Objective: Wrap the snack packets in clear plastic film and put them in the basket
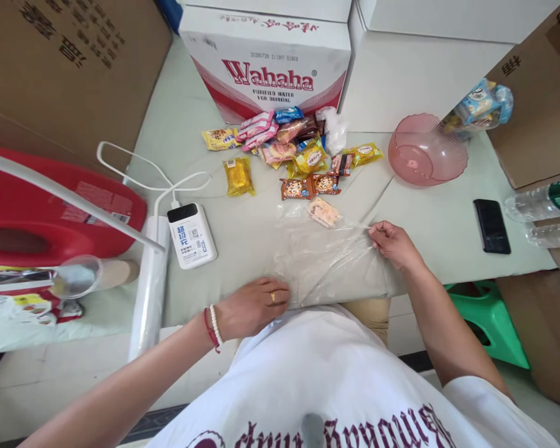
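I see a white power bank (191,235) lying on the pale tablecloth (242,230), its white cable (140,168) looping off to the left. Behind it stands a Wahaha water carton (266,65), with a plain white box (420,68) just beside it. A pink plastic bowl (427,149) sits near the right, a black phone (491,226) well apart from it. Two water bottles (544,202) lie at the right edge, and a green stool (492,320) shows below the table.

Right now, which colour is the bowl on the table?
Pink, see-through; the bowl shows best in the head view.
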Available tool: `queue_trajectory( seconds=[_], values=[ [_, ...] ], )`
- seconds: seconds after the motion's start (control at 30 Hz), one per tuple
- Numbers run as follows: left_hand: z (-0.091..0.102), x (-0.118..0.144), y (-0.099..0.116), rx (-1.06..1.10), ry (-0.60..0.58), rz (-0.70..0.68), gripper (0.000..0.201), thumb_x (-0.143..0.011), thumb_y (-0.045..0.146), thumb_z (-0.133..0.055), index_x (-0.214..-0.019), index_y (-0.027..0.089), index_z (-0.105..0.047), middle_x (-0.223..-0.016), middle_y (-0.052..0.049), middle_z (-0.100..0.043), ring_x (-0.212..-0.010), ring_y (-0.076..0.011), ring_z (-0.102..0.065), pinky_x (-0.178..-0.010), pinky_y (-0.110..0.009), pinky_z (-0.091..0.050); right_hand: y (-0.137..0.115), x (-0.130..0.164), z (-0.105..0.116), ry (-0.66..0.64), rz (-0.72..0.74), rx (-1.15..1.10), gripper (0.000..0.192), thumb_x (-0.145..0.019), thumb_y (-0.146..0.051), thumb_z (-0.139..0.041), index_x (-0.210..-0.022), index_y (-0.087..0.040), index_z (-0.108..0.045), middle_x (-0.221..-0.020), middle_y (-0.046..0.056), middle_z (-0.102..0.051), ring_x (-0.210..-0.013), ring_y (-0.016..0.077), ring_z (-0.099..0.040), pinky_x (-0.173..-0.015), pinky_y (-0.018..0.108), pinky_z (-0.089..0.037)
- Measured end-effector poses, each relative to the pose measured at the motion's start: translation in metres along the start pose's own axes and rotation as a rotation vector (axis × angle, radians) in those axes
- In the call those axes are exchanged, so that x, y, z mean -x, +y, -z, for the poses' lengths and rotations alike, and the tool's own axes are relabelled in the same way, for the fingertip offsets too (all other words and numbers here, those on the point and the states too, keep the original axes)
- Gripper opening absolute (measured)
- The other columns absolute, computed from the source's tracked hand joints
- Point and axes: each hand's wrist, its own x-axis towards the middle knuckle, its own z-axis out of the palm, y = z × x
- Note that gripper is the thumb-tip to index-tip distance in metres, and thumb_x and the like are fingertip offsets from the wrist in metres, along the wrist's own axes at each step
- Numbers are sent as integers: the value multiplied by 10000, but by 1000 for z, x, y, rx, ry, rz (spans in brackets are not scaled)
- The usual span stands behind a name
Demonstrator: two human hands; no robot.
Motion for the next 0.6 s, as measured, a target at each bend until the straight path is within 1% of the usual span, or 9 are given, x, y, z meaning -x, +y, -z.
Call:
queue_trajectory(
  seconds=[0.07, 0.13, 0.2, 0.27, 0.3, 0.37, 0.43, 0.5, 0.6],
  values=[
    [5, 5, 10, -10, 41, 51, 345, -983, 287, -549, -1301, 245, -678, -1347, -131, -709, -1180, -245, -681, -996, -402, -545, 4, 1, 0, -15, 17, 35, 453, -734, -618, -764, -837, -213, -591, -559, -66, -522, -437, 76, -315, -430, 231, -217],
    [9, 0, 18, -73, 172, 182, 403, -979, 324, -546, -1364, 259, -645, -1413, -136, -673, -1101, -255, -693, -932, -425, -563, 6, 4, -1, -49, 62, 75, 432, -770, -612, -747, -848, -210, -609, -584, -54, -545, -470, 89, -358, -460, 238, -260],
    [10, -17, 22, -177, 287, 359, 336, -974, 318, -556, -1276, 285, -700, -1350, -115, -715, -1008, -261, -695, -901, -456, -560, 4, 9, -4, -87, 132, 112, 408, -797, -595, -740, -862, -205, -637, -618, -39, -569, -529, 106, -424, -510, 244, -313],
    [8, -42, 20, -266, 319, 489, 274, -968, 299, -572, -1182, 276, -741, -1326, -116, -728, -1055, -294, -684, -943, -510, -537, 2, 16, -7, -120, 189, 136, 388, -813, -580, -739, -862, -204, -656, -645, -29, -580, -584, 119, -467, -558, 249, -347],
    [5, -55, 17, -285, 298, 513, 293, -972, 277, -561, -1208, 268, -733, -1376, -123, -700, -1155, -319, -662, -998, -545, -510, 1, 19, -8, -137, 201, 141, 383, -817, -578, -738, -860, -205, -660, -654, -26, -582, -598, 122, -475, -570, 250, -353],
    [-2, -73, 9, -270, 215, 516, 410, -957, 224, -554, -1350, 269, -664, -1531, -125, -580, -1398, -354, -526, -1144, -619, -387, 2, 27, -7, -156, 185, 134, 392, -814, -591, -738, -859, -210, -659, -654, -27, -580, -589, 121, -465, -562, 250, -345],
    [-10, -77, -1, -224, 104, 537, 567, -930, 234, -582, -1495, 265, -539, -1641, -140, -439, -1513, -369, -395, -1219, -690, -231, 6, 34, 0, -119, 126, 104, 425, -791, -621, -745, -864, -214, -649, -632, -34, -568, -550, 114, -430, -530, 247, -318],
    [-16, -66, -9, -178, 22, 575, 668, -929, 298, -594, -1573, 243, -428, -1686, -167, -347, -1543, -374, -348, -1227, -732, -145, 12, 37, 15, -54, 50, 90, 460, -770, -651, -740, -866, -214, -634, -623, -38, -562, -517, 106, -390, -504, 248, -294],
    [-22, -39, -12, -157, 3, 620, 715, -952, 420, -576, -1605, 215, -368, -1705, -187, -288, -1568, -375, -301, -1227, -744, -107, 13, 29, 42, 61, 28, 240, 444, -777, -643, -707, -821, -206, -639, -650, -5, -596, -533, 120, -398, -522, 268, -313]
  ],
)
